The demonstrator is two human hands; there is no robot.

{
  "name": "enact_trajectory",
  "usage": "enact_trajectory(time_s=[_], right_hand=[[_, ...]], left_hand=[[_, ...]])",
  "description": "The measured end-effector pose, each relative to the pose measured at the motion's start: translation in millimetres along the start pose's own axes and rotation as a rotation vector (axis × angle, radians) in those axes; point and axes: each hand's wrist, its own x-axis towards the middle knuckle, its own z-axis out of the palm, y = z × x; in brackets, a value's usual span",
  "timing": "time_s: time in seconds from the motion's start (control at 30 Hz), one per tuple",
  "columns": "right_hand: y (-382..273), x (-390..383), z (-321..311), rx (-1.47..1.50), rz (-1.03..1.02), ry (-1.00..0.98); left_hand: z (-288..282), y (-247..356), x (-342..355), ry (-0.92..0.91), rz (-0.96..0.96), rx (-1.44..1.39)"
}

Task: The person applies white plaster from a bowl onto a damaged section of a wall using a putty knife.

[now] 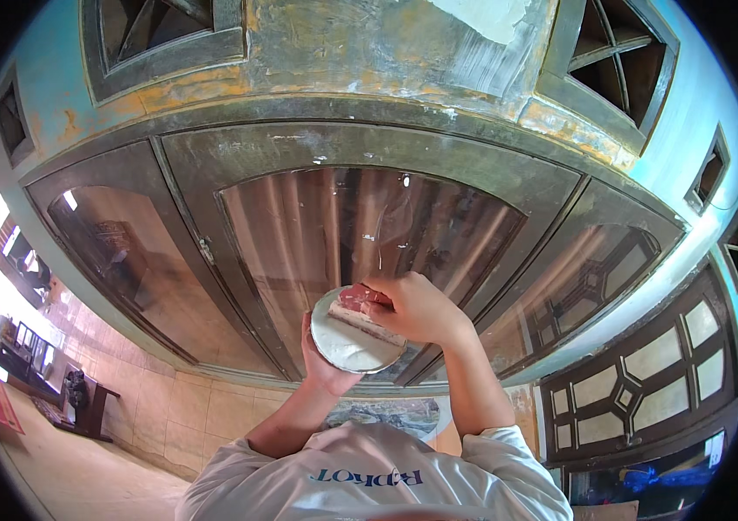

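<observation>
A person in a white shirt (369, 491) works a broad, red-handled scraper (367, 325) over a round plate (315, 342) of white paste (347, 349) in front of a set of weathered wooden windows (369, 141). The left hand (326, 369) grasps the plate from beneath and along its left edge, holding it in the air, well above the tiled floor (195, 408). The right hand (417, 306) is closed around the scraper at the plate's far right edge, its fingers bent over the red part. The tool's straight blade, smeared with white, slants across the plate from the upper left toward the right edge; whether it presses into the paste cannot be told. The paste covers the near half of the plate, reaching close to the near edge. Behind the hands, brownish curtains (295, 226) show through the arched glass of the middle window. On the wall above, a white patch (486, 17) stands out beside yellowed, worn paint, near an opening with crossed bars (616, 52). A dark-framed panel with pale panes (647, 382) stands at right, and a dark low stand (91, 421) at left.
</observation>
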Motion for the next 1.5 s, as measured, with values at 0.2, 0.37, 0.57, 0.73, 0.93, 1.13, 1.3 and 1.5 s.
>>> enact_trajectory(time_s=[0.2,0.37,0.57,0.73,0.93,1.13,1.3,1.5], right_hand=[[-2.6,-0.8,0.2,0.064,0.076,-0.046],[30.9,-9.4,6.3,0.443,0.127,0.157],[38.7,-19.3,21.4,0.907,0.246,0.45],[45.7,-29.0,27.3,1.056,0.237,0.521],[47.0,-34.2,30.1,1.266,0.22,0.618],[30.4,-27.2,21.8,1.351,0.101,0.733],[27.2,-17.9,10.9,1.378,-0.025,0.744],[7.5,17.1,-43.3,1.303,-0.262,0.954]], left_hand=[[4.7,1.5,-0.9,0.029,0.032,0.052],[21.1,1.8,4.1,0.075,0.07,0.039],[22.5,16.5,9.3,0.027,0.098,-0.014],[21.0,17.5,13.6,0.007,0.09,-0.008],[34.9,9.7,16.0,0.04,0.145,0.028],[43.1,9.0,27.4,-0.02,0.148,0.018],[61.9,7.3,42.8,-0.104,0.186,-0.027],[80.0,1.9,57.0,-0.185,0.173,0.068]])
